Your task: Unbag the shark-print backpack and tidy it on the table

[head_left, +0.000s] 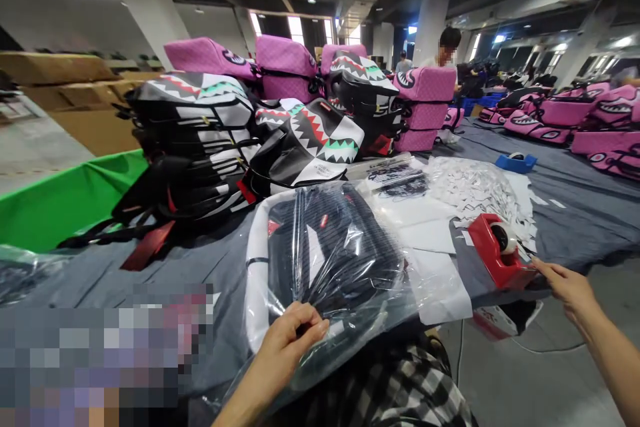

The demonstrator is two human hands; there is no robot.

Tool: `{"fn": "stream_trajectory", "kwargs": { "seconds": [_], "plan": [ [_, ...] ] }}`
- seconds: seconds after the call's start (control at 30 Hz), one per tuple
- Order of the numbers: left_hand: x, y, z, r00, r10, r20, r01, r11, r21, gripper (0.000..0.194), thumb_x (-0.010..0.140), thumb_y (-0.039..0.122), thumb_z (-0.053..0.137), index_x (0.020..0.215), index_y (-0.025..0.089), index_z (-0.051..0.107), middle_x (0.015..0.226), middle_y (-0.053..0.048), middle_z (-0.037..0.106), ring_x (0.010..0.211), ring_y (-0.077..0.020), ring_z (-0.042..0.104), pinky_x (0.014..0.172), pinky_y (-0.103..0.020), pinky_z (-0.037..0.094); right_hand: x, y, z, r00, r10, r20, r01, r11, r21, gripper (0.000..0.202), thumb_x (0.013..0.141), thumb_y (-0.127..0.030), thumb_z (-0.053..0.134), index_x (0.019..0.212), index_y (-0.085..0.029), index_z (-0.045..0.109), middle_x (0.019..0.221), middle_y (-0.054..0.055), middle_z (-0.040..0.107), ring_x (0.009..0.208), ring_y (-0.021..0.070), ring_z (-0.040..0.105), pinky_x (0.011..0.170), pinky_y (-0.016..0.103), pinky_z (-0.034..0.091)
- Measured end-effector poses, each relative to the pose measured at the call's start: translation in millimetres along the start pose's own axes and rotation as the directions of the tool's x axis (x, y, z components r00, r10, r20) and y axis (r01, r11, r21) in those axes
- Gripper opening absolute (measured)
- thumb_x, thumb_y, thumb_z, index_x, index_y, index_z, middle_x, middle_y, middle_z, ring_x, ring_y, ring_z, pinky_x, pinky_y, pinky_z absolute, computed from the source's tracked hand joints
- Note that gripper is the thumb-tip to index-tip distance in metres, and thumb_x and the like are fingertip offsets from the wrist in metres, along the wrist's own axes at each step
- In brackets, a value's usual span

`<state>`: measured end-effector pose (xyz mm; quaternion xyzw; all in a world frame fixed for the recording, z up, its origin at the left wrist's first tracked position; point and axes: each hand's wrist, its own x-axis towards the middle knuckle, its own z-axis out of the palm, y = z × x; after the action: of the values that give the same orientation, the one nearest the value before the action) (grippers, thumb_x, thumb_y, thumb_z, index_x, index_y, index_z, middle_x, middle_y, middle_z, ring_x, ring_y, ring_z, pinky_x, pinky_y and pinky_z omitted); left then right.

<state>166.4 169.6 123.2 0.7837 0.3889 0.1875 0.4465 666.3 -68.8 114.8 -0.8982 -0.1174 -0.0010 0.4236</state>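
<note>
Here the left hand [295, 332] has its fingers closed on the crinkled clear plastic bag [373, 303], seemingly to keep it snug over the ribbed, dark backpack [345, 230] flat on the cloth-covered counter [220, 320]. Right of that backpack, the right hand [573, 290] meets the hard red tape dispenser [483, 250], presumably parked for easy reach; whether its fingers grip tape [507, 240], I can't tell. Behind the backpack: smooth, jagged-tooth-print backpacks [320, 140], then boxy, checked pink bags [285, 57].
</note>
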Motion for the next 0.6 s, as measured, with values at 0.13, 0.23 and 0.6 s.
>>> {"fn": "stream_trajectory", "kwargs": {
  "seconds": [0.13, 0.23, 0.6],
  "plan": [
    [0, 4, -0.3, 0.999, -0.041, 0.01, 0.041, 0.999, 0.013, 0.043, 0.081, 0.058, 0.054, 0.06, 0.021, 0.056, 0.071, -0.002, 0.054, 0.071, -0.0197, 0.05, 0.069, -0.031, 0.04, 5, -9, 9, 0.993, 0.086, 0.077, -0.095, 0.987, 0.127, 0.035, 0.049, -0.05, 0.068, 0.058, -0.017, 0.07, 0.068, 0.01, 0.068, 0.076, 0.0271, 0.059, 0.067, 0.035, 0.044],
    [0, 6, -0.4, 0.999, -0.046, 0.02, 0.045, 0.999, 0.012, 0.044, 0.08, 0.06, 0.054, 0.06, 0.021, 0.055, 0.07, -0.002, 0.054, 0.072, -0.02, 0.051, 0.07, -0.031, 0.04, 9, -21, 9, 0.985, 0.115, 0.125, -0.134, 0.979, 0.154, 0.024, 0.047, -0.04, 0.07, 0.054, -0.016, 0.068, 0.062, 0.009, 0.066, 0.071, 0.0247, 0.055, 0.067, 0.036, 0.04],
    [-1, 3, 0.4, 1.0, -0.031, 0.004, 0.031, 1.0, -0.002, 0.041, 0.082, 0.056, 0.054, 0.061, 0.021, 0.057, 0.071, -0.002, 0.055, 0.073, -0.0207, 0.052, 0.071, -0.033, 0.04, -51, 11, 6, 0.974, 0.18, 0.135, -0.223, 0.843, 0.489, 0.03, 0.06, -0.043, 0.073, 0.067, -0.024, 0.051, 0.058, 0.0, 0.053, 0.054, 0.0167, 0.05, 0.048, 0.025, 0.035]
  ]
}}
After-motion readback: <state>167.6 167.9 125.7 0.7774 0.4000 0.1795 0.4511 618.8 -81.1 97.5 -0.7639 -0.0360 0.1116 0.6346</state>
